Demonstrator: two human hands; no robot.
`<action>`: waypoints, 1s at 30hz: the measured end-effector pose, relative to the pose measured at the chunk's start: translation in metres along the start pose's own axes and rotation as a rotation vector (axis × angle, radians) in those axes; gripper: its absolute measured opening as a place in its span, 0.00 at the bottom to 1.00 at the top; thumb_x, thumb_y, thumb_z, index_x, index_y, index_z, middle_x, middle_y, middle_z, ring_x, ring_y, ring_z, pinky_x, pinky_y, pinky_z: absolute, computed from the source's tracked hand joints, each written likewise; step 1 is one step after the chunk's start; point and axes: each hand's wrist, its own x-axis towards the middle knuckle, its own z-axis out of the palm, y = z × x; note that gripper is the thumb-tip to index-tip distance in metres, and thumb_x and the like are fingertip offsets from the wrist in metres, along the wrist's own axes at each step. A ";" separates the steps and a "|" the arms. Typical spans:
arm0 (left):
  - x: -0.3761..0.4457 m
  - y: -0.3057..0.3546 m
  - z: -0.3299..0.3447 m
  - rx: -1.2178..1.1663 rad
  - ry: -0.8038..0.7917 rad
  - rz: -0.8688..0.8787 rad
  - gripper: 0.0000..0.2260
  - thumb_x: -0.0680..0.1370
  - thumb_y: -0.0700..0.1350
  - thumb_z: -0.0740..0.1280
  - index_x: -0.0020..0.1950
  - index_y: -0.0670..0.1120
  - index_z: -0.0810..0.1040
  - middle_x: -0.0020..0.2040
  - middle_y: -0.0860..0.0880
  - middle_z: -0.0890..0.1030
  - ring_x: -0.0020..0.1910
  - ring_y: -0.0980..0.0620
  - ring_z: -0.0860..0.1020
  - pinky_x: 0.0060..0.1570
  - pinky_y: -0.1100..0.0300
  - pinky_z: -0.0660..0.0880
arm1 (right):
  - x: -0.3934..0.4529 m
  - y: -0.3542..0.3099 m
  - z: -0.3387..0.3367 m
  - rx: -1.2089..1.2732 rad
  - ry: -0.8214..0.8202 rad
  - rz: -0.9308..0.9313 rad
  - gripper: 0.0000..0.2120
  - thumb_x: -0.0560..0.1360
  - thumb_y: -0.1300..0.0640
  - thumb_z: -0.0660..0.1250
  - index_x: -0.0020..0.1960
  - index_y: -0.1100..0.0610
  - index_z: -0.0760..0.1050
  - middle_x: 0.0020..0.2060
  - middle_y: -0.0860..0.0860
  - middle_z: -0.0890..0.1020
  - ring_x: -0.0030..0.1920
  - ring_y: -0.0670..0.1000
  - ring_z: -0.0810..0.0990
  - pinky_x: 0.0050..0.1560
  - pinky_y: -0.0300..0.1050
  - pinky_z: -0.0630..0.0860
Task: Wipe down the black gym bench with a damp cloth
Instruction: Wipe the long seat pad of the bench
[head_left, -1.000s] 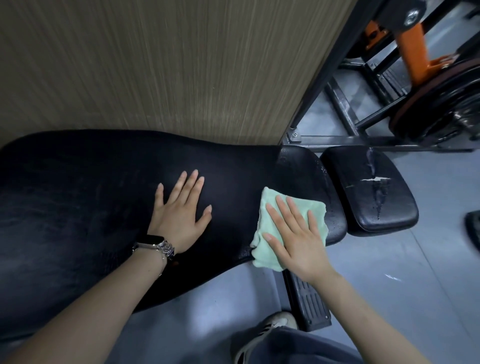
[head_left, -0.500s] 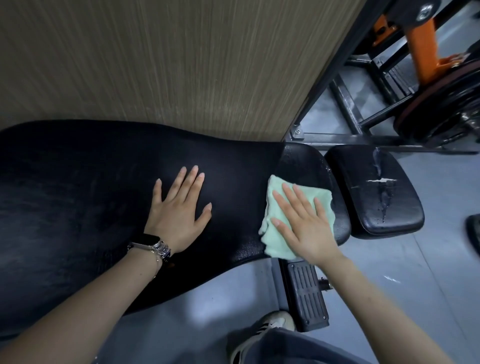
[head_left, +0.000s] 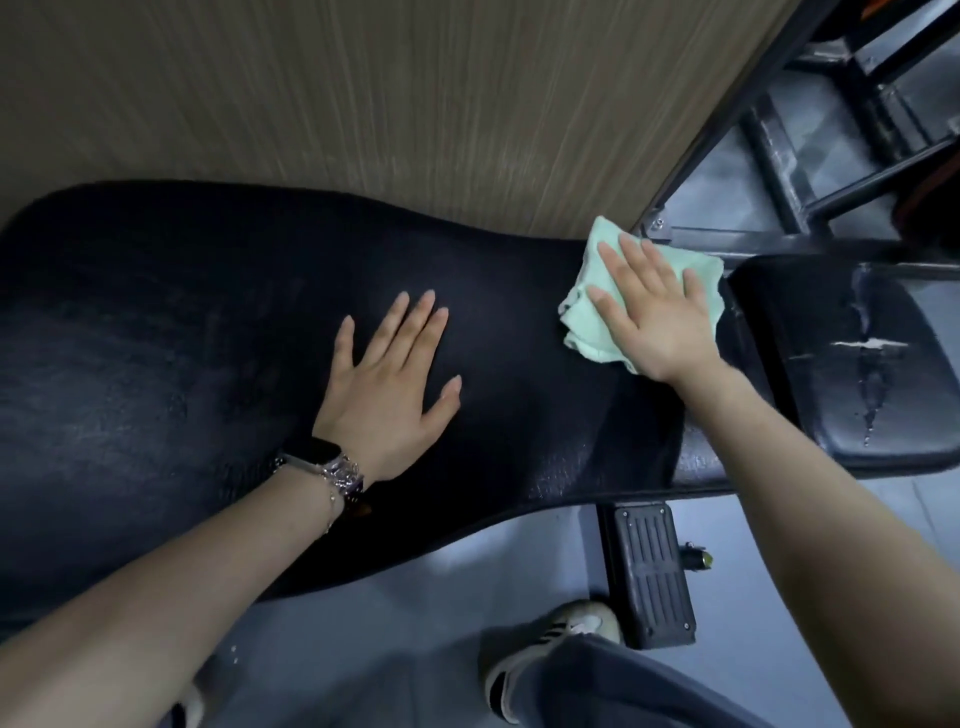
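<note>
Where the wood-grain wall panel (head_left: 363, 104) drops to meet it at the far side, the black gym bench (head_left: 156, 364) fills most of the view, a long padded backrest with a pebbled, leathery skin, wide at the left and narrowing in a smooth curve toward the right. Just right of that narrow end sits the separate seat pad (head_left: 852, 364), squarish with rounded corners, its black vinyl cracked and showing pale scuffs along a split. Behind it runs a black steel frame (head_left: 779, 171) of square tubes over a smooth grey floor (head_left: 415, 597). A ribbed black foot plate (head_left: 652, 574) lies on the floor under the near edge of the narrow end, and a white sneaker (head_left: 561, 639) with dark stripes stands just left of it.

The left hand (head_left: 387, 387) rests flat on the middle of the backrest, fingers straight and slightly spread, holding nothing; a dark watch (head_left: 324, 462) on a metal link band circles its wrist. The right hand (head_left: 657, 312) lies open, palm down, pressing the cloth (head_left: 587, 312) onto the narrow right end of the backrest, close to its far edge by the wall. The cloth is pale mint green, soft terry, folded into a rumpled pad whose layered edges show at the left of the fingers.
</note>
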 end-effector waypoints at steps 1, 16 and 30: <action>0.000 0.000 0.001 0.000 0.005 0.000 0.32 0.76 0.62 0.40 0.78 0.50 0.48 0.78 0.55 0.45 0.75 0.58 0.40 0.71 0.45 0.40 | 0.004 0.001 0.000 0.003 0.006 0.006 0.27 0.81 0.38 0.45 0.78 0.42 0.48 0.78 0.44 0.48 0.77 0.45 0.43 0.73 0.57 0.40; 0.000 0.002 -0.001 -0.023 0.035 0.011 0.31 0.76 0.61 0.44 0.77 0.49 0.53 0.77 0.55 0.49 0.75 0.57 0.44 0.72 0.43 0.44 | -0.019 -0.005 0.002 0.017 0.019 0.044 0.28 0.80 0.38 0.45 0.78 0.43 0.47 0.78 0.45 0.46 0.77 0.46 0.41 0.74 0.58 0.40; 0.000 0.005 -0.005 0.013 -0.024 0.015 0.34 0.74 0.61 0.39 0.77 0.48 0.51 0.78 0.53 0.46 0.75 0.56 0.41 0.71 0.41 0.44 | -0.135 -0.007 0.013 0.023 0.007 -0.016 0.32 0.75 0.32 0.32 0.76 0.41 0.43 0.77 0.42 0.46 0.76 0.43 0.37 0.72 0.48 0.35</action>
